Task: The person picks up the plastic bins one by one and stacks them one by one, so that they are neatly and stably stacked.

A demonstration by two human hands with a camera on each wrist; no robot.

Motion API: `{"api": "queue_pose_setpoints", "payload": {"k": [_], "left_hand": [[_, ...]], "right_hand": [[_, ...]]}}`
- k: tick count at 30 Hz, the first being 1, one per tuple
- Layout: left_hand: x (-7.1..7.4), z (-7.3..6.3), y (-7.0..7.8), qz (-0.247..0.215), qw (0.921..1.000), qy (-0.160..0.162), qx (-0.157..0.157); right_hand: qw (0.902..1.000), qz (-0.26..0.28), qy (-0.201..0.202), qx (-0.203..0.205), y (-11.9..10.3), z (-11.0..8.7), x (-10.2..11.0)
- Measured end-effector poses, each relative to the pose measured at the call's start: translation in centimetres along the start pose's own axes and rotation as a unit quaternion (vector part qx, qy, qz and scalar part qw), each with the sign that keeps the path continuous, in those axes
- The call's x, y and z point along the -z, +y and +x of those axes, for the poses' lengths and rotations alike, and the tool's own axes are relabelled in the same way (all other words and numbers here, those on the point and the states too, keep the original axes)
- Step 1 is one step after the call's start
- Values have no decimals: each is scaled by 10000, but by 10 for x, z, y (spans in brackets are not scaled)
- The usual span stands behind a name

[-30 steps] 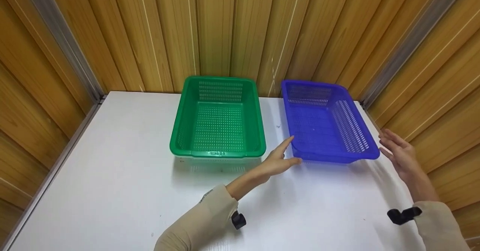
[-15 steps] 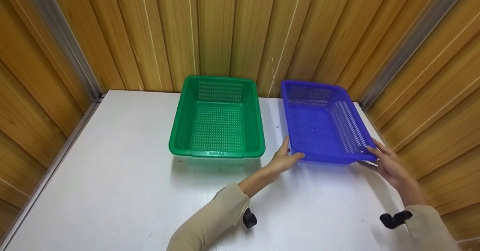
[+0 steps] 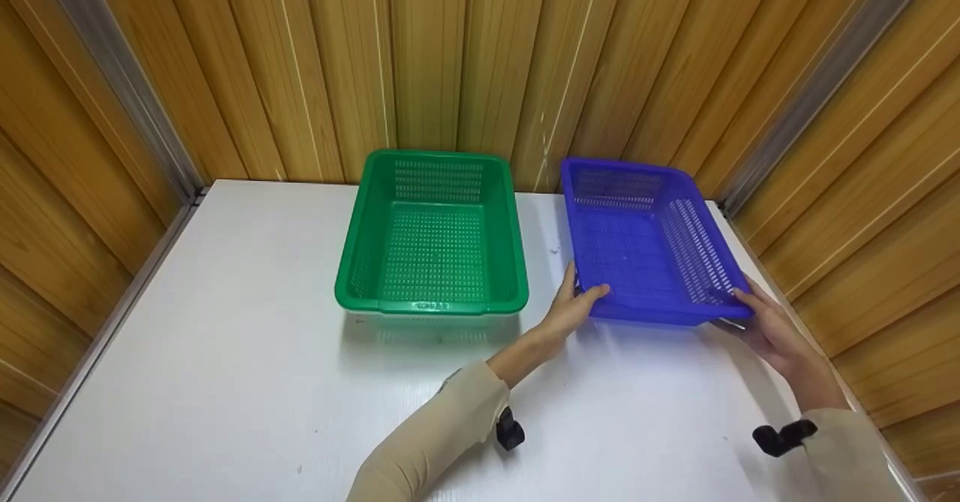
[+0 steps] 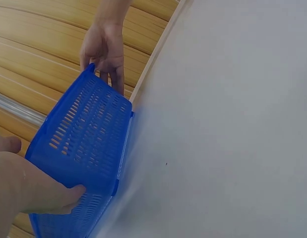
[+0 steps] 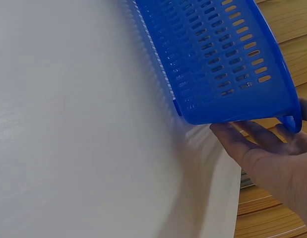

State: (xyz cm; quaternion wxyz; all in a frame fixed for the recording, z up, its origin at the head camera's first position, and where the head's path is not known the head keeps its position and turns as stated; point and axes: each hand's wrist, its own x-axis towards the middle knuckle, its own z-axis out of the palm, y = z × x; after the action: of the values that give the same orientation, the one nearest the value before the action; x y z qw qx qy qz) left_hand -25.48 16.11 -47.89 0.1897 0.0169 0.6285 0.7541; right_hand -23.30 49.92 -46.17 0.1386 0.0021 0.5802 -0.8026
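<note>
A blue slotted plastic basket (image 3: 630,254) stands at the back right of the white table, with nothing inside it. My left hand (image 3: 562,314) grips its near left corner, thumb over the rim and fingers along the outer side. At the near right corner my right hand (image 3: 776,333) holds the rim, thumb on top and fingers below. In the right wrist view those right fingers (image 5: 232,141) lie against the basket's outer wall (image 5: 227,106). To the left, a green perforated basket (image 3: 435,254) stands apart, untouched and also with nothing in it.
The white table (image 3: 225,382) runs up to corrugated wood-look walls (image 3: 427,59) at the back and sides. Grey metal posts (image 3: 832,74) mark the corners. The blue basket's right side is close to the table's right edge.
My right hand has moved in from beside the blue basket and taken its near right corner. My left hand has closed on the near left corner. The baskets stand practically where they were.
</note>
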Motion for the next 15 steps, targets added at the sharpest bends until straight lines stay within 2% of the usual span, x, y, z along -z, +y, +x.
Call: {"api": "queue_pose_setpoints", "payload": {"k": [8,11,15], "left_hand": [[2,8,-9,-228,9996,28,-171],[2,9,-10,-342,9989,-35,-318],[1,9,-7,-428,9984,-90,-359]], "right_hand": [[9981,-443,200,377,9,2,-5],[9981,-201,344,474,12,1,-5],[9965,528,226,599,12,0,-3]]}}
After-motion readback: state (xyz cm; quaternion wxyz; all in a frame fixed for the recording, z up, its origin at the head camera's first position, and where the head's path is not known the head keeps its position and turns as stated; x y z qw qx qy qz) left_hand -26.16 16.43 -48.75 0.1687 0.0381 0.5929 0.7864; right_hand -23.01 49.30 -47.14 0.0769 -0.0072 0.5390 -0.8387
